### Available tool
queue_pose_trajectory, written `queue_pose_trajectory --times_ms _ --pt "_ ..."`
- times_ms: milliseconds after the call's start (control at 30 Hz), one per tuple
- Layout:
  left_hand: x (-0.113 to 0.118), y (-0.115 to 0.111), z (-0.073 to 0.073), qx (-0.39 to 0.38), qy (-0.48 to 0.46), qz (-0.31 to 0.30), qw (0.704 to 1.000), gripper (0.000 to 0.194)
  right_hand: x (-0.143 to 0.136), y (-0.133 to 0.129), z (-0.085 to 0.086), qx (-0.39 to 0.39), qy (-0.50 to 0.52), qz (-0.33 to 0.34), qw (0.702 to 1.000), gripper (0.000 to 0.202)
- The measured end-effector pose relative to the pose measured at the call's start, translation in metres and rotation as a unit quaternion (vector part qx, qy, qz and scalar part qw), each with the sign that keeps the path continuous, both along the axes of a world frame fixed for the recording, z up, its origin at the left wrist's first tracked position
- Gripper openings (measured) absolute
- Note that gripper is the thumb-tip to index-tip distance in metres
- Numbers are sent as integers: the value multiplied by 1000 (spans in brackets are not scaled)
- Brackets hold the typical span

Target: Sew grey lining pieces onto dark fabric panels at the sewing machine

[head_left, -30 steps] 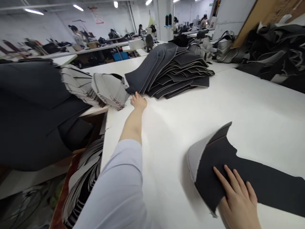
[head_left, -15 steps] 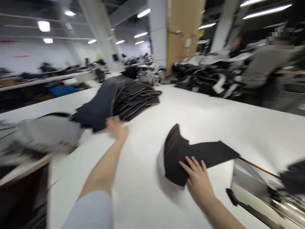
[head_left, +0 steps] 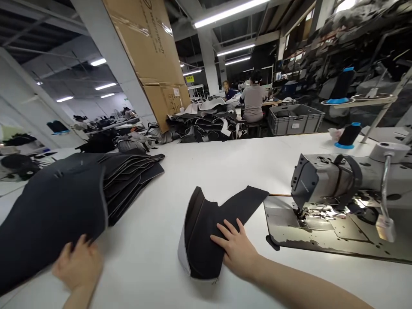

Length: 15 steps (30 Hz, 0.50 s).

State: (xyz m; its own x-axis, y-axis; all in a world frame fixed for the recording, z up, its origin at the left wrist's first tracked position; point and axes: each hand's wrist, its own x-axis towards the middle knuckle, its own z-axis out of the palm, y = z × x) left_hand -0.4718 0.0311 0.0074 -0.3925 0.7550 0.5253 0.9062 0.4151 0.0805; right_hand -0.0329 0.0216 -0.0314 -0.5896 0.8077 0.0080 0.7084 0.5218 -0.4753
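On the white table (head_left: pixel 254 159) a curved black fabric piece (head_left: pixel 206 240) with a pale underside stands partly curled. My right hand (head_left: pixel 236 246) lies on its right part with the fingers spread. At the left, a stack of dark fabric panels (head_left: pixel 128 176) has a large dark panel (head_left: pixel 61 206) in front of it. My left hand (head_left: pixel 79 262) is at this panel's lower edge, fingers bent and slightly blurred; whether they grip it is unclear. A thin brown strip (head_left: pixel 279 195) runs from the black piece's tip to the sewing machine (head_left: pixel 325 184).
Blue-based thread cones (head_left: pixel 343 86) stand above and behind the machine. Beyond the table are a grey crate (head_left: pixel 296 118), a pile of dark pieces (head_left: pixel 209 122), a tall cardboard sheet (head_left: pixel 151 47) and a seated person (head_left: pixel 253 101) seen from behind.
The view has swung right, bringing the sewing machine into full sight. My left hand has moved nearer, to the large panel's lower edge. My right hand stays on the curved piece.
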Motion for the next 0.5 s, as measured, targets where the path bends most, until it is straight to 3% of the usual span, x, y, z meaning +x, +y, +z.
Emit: queue_pose_trajectory --times_ms 67,100,133,200,333,500 --pt "16 3 -22 90 -64 -105 988 59 0 0 2 2 -5 -5 1000 54" --pt "28 4 -32 94 -89 -179 975 54 0 0 4 3 -5 -6 1000 53" --pt "43 3 -39 61 -106 -246 961 49 0 -1 6 7 -1 -5 1000 52" --pt "75 1 -48 -13 -122 -293 948 41 2 -4 10 11 17 6 1000 49" --pt "121 -11 -47 -95 -133 -204 965 52 28 -20 16 -8 47 84 995 49" --pt "141 -45 -49 -123 -111 -139 976 51 113 -52 10 -9 46 212 976 52"
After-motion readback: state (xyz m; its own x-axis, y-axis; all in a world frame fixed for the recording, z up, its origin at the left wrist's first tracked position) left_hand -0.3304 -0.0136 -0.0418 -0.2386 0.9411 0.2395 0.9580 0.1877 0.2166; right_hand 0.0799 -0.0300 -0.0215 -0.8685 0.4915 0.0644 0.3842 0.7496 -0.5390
